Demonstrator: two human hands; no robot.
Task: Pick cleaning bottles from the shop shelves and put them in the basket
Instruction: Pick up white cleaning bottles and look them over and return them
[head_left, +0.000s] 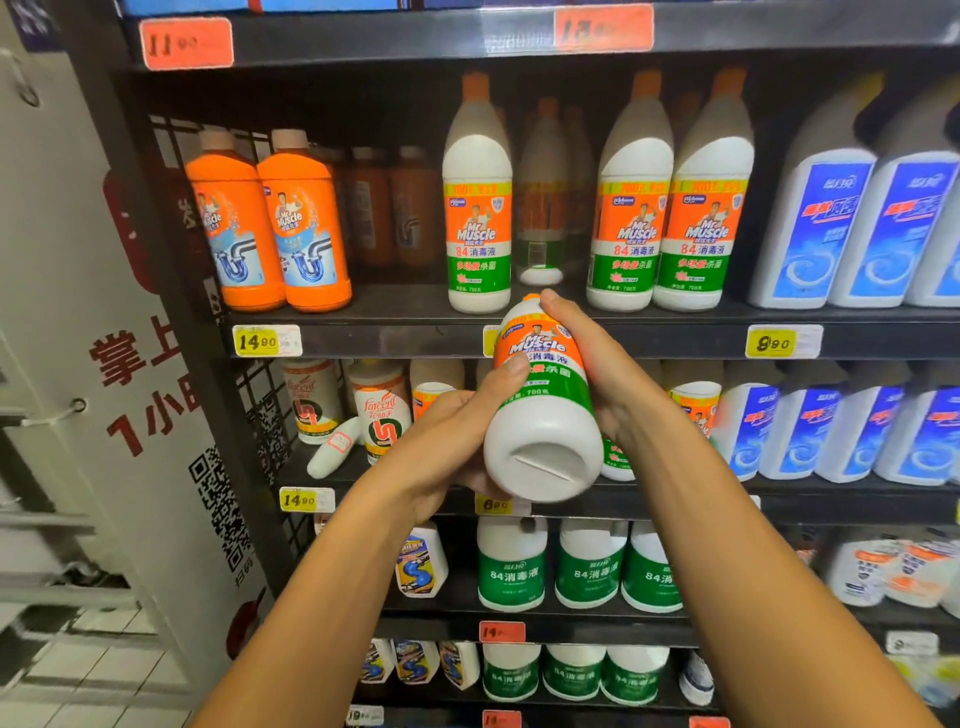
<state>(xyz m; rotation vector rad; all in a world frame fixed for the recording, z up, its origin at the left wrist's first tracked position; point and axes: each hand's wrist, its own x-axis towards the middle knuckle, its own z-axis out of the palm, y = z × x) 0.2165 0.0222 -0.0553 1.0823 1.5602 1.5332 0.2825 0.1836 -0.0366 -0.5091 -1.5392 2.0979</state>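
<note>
I hold a white Mr Muscle bottle (543, 410) with an orange and green label in front of the shelves, tilted so its base faces me. My left hand (457, 431) grips its left side with the thumb across the label. My right hand (597, 364) wraps round its right side, fingers reaching to the neck. Matching bottles (478, 208) stand on the shelf above, with a gap (550, 296) beside the leftmost one. No basket is in view.
Orange drain-cleaner bottles (270, 223) stand at the left of the same shelf, blue-labelled white bottles (826, 228) at the right. Lower shelves hold green-labelled white bottles (511, 566) and other cleaners. A white panel with red writing (156, 395) flanks the shelving on the left.
</note>
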